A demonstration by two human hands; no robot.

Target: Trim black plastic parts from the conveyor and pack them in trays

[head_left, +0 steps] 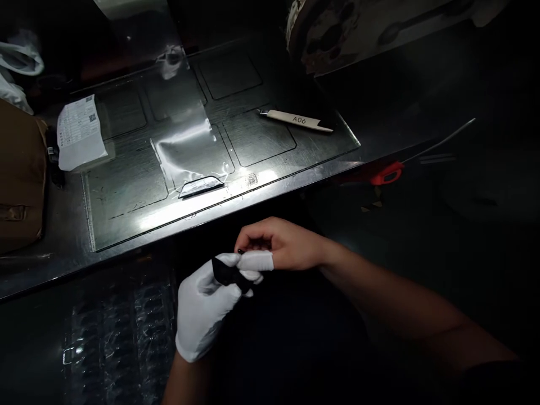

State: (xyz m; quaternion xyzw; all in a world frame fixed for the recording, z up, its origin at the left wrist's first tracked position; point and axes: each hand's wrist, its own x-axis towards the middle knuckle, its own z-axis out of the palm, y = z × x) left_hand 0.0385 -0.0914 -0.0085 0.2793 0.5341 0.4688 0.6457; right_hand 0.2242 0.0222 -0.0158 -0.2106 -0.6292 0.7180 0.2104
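Observation:
My left hand (200, 312), in a white glove, is closed around a small black part (225, 273) in front of my body, below the table edge. The part has a flat, angled face; its exact kind is too dark to make out. My right hand (289, 244) is bare apart from a white finger cot (256, 260). Its fingers are curled in a pinch against the far end of the black part, where a tiny dark tip shows between them. The remaining fingertips of both hands partly hide one another.
On the metal table (320, 163) lies a clear sheet (261, 135) with outlined rectangles. A tweezer-like tool marked A06 (295, 119), a dark trapezoid piece (201, 186) and a printed paper (81, 135) rest there. A cardboard box (21, 174) stands left; a clear compartment tray (120, 337) lies below. Red-handled scissors (387, 172) are at right.

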